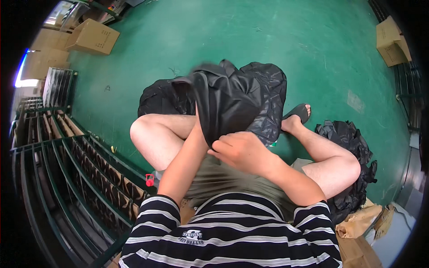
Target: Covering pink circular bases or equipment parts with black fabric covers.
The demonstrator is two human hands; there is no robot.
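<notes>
A smooth black plastic bag [237,105] hangs bunched over my left forearm [184,158], in front of my lap. My left hand is out of sight inside the black material, so its fingers do not show. With fingers closed, my right hand [245,152] grips the bag's lower edge close to my left wrist. Crinkled black plastic [269,96] lies behind and to the right of it. More black material [163,98] is heaped on the floor beyond my left knee.
Green metal racks [67,178] holding panels run along my left. Another black plastic heap [346,147] lies by my right knee, near brown paper [357,223]. Cardboard boxes stand at far left [94,36] and far right [391,42]. A red cap [149,180] shows beside my left thigh.
</notes>
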